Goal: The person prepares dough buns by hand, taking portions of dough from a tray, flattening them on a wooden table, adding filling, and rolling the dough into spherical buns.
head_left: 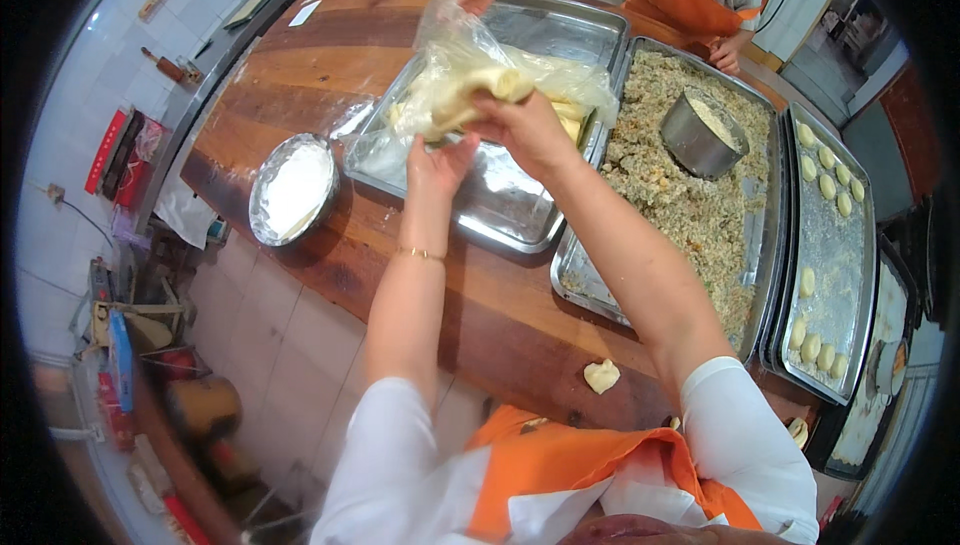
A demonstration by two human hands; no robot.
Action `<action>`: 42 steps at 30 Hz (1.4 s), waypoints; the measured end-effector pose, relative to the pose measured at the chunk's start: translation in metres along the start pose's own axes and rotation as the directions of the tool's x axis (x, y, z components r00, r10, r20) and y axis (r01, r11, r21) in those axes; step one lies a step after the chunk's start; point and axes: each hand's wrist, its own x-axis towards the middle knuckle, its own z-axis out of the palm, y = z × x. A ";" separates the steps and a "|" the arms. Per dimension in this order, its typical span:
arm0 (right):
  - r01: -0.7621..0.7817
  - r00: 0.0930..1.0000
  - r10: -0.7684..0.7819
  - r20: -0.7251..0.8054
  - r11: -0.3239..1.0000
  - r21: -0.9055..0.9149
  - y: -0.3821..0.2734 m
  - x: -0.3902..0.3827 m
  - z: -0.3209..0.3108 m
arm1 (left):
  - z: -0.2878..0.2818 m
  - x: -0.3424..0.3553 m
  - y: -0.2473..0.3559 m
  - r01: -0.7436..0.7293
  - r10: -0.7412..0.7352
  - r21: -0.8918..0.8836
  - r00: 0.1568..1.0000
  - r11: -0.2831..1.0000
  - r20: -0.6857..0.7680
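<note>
The right hand (525, 130) grips a pale slab of dough (470, 100) above a metal tray (510, 210), beside crumpled clear plastic (450, 35), while the left hand (440, 167) is at the dough's near lower side, its grip one we cannot tell. We note a white card (305, 12) and a red panel (106, 152) whose marks are too small to read. Beneath the tray we see a brown wooden table (280, 85), with a tiled floor (270, 330) and pale tiled wall (85, 85) beyond.
</note>
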 end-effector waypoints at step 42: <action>0.394 0.832 -0.373 -0.412 0.918 -0.034 -0.130 -0.458 -0.087 | -0.019 -0.277 -0.109 -0.657 0.244 0.650 0.750 0.383 0.615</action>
